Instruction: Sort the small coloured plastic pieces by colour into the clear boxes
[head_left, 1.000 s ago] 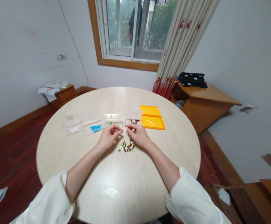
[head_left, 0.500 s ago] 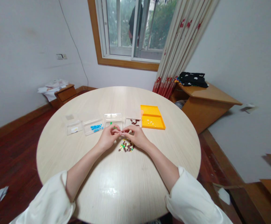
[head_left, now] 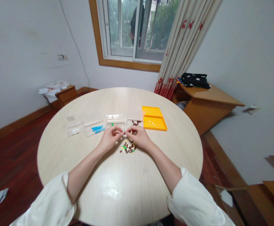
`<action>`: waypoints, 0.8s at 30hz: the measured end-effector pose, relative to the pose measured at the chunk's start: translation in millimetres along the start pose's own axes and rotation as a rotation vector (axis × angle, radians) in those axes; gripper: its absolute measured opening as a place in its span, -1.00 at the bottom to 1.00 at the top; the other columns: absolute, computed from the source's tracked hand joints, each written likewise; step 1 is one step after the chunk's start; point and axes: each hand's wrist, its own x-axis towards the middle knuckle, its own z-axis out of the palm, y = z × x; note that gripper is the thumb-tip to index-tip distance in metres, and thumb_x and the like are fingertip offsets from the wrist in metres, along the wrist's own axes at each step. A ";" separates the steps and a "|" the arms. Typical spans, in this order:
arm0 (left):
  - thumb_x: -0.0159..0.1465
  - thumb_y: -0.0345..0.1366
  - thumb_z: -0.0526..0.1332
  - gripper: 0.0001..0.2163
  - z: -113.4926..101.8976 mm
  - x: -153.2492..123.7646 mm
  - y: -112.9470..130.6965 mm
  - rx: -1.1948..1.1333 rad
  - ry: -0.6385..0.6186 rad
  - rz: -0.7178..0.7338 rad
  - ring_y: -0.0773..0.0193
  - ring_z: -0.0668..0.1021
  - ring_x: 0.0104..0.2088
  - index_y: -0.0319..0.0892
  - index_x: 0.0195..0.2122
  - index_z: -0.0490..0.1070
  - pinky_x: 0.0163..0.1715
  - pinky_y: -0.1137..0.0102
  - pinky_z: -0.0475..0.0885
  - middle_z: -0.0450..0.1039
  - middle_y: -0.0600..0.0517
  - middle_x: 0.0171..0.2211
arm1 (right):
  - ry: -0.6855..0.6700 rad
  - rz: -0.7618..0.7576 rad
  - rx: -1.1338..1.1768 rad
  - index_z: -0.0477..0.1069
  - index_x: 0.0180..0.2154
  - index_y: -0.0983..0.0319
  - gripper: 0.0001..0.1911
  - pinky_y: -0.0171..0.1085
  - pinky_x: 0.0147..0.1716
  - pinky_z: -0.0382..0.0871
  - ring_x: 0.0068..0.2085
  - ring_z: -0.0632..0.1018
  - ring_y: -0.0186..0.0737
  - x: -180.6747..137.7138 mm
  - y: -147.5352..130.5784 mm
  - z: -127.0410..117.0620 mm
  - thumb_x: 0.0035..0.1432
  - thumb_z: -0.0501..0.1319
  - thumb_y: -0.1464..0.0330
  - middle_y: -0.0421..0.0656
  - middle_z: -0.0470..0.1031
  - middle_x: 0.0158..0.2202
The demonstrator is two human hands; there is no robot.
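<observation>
Across round pale wood-grain tabletop [head_left: 111, 179], left to right: first, small clear plastic case [head_left: 70, 132], lid laid back, white and yellow bits inside. Then wider clear plastic case [head_left: 87, 132] with blue toy bricks [head_left: 97, 128] heaped toward right end. Next, left hand [head_left: 110, 136], thumb and forefinger pinched together at tips, just in front of third clear case [head_left: 114, 118]. Inside that case, at least one green brick [head_left: 112, 124]; remainder partly hidden behind fingers. At meeting point of both hands, small dark piece [head_left: 124, 133], clamped between fingertips; mostly covered, exact shape impossible to tell. Below, nearer wearer, on tabletop: loose pile of bricks [head_left: 128, 148] in brown, green and yellow. Behind, fourth clear case [head_left: 127, 121] with brown bricks [head_left: 136, 123]. In front of it, right hand [head_left: 140, 137], thumb and fingers likewise pinched on small dark piece, tips almost touching left ones. Last on tabletop, hinged orange case [head_left: 159, 125], lid laid back, small white pieces [head_left: 152, 123] in near half. Far right, beyond tabletop: folded black cloth [head_left: 194, 80].
</observation>
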 end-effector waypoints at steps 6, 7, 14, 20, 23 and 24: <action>0.08 -0.34 0.20 -0.92 -4.3 -1.1 -1.1 0.335 -0.112 0.147 0.32 0.43 -0.48 -0.22 -0.48 0.46 -0.42 0.40 0.30 0.44 0.02 -0.51 | 0.068 -0.017 -0.015 0.43 -0.50 0.27 -0.92 -0.37 -0.44 0.26 -0.45 0.43 -0.36 2.9 1.9 -4.1 -0.05 0.16 0.43 -0.21 0.48 -0.50; 0.10 -0.37 0.18 -0.90 -5.4 -2.0 -0.1 0.389 -0.174 0.197 0.30 0.44 -0.42 -0.20 -0.47 0.49 -0.37 0.39 0.32 0.45 0.00 -0.47 | 0.106 -0.023 -0.034 0.42 -0.49 0.27 -0.92 -0.37 -0.43 0.26 -0.45 0.43 -0.35 3.9 2.9 -5.8 -0.05 0.15 0.44 -0.20 0.48 -0.49; 0.15 -0.50 0.09 -0.75 -10.1 -6.2 1.1 0.587 -0.445 0.344 0.29 0.44 -0.31 -0.15 -0.32 0.55 -0.26 0.39 0.34 0.40 -0.03 -0.37 | 0.281 0.004 -0.192 0.42 -0.45 0.27 -0.89 -0.32 -0.35 0.31 -0.40 0.46 -0.30 10.4 14.8 -17.8 -0.02 0.13 0.42 -0.15 0.51 -0.43; 0.13 -0.54 0.11 -0.79 -11.6 -5.3 -0.3 0.655 -0.436 0.337 0.29 0.44 -0.31 -0.19 -0.37 0.53 -0.23 0.39 0.33 0.40 -0.01 -0.39 | 0.354 0.054 -0.298 0.47 -0.34 0.26 -0.82 -0.28 -0.30 0.35 -0.34 0.51 -0.25 12.1 23.1 -20.6 0.07 0.10 0.40 -0.10 0.55 -0.36; 0.13 -0.51 0.13 -0.84 -12.0 -5.1 -0.3 0.662 -0.423 0.313 0.28 0.44 -0.30 -0.22 -0.41 0.50 -0.23 0.39 0.33 0.40 -0.02 -0.39 | 0.331 0.063 -0.301 0.47 -0.29 0.26 -0.80 -0.26 -0.29 0.37 -0.31 0.52 -0.23 12.1 25.6 -19.2 0.09 0.09 0.42 -0.07 0.56 -0.31; 0.13 -0.50 0.13 -0.85 -11.8 -5.2 -0.1 0.662 -0.421 0.309 0.27 0.44 -0.30 -0.22 -0.42 0.49 -0.23 0.39 0.33 0.40 -0.03 -0.39 | 0.319 0.063 -0.298 0.47 -0.28 0.26 -0.80 -0.26 -0.29 0.37 -0.30 0.52 -0.22 12.1 25.9 -18.6 0.09 0.09 0.42 -0.06 0.56 -0.30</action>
